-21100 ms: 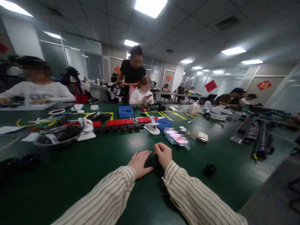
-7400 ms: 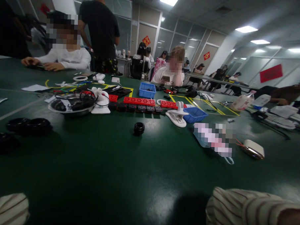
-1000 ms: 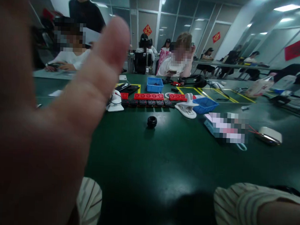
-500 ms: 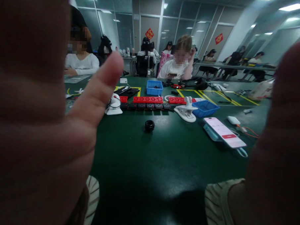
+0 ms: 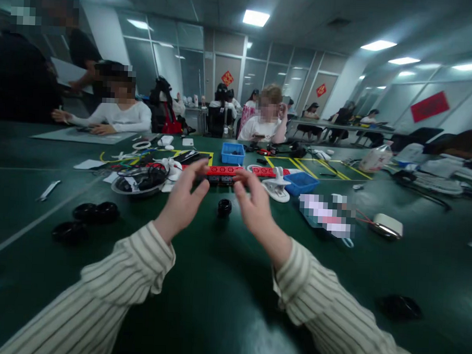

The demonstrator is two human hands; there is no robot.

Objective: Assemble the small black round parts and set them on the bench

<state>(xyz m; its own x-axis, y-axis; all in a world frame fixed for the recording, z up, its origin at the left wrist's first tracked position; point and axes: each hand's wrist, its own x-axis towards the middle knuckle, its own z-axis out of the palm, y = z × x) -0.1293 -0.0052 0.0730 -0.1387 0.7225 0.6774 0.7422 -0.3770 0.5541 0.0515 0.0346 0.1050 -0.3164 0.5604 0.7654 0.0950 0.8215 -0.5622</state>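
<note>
Both my arms in striped sleeves reach forward over the green table (image 5: 223, 291). My left hand (image 5: 184, 198) and my right hand (image 5: 254, 204) hover side by side above it, fingers loosely spread, holding nothing. Between them, a little farther off, a small black ring-shaped part (image 5: 224, 208) stands on the table. Neither hand touches it.
A metal bowl of black cables (image 5: 139, 180), red and black socket strips (image 5: 224, 171), two blue bins (image 5: 233, 153), a white clip stand (image 5: 277, 186), a phone (image 5: 326, 215) and black discs (image 5: 96, 211) lie around. Another black part (image 5: 399, 306) sits at right. Several people sit across the table.
My hands have moved away from the camera, where they blocked the view, and now hover out over the table on either side of the black ring part.
</note>
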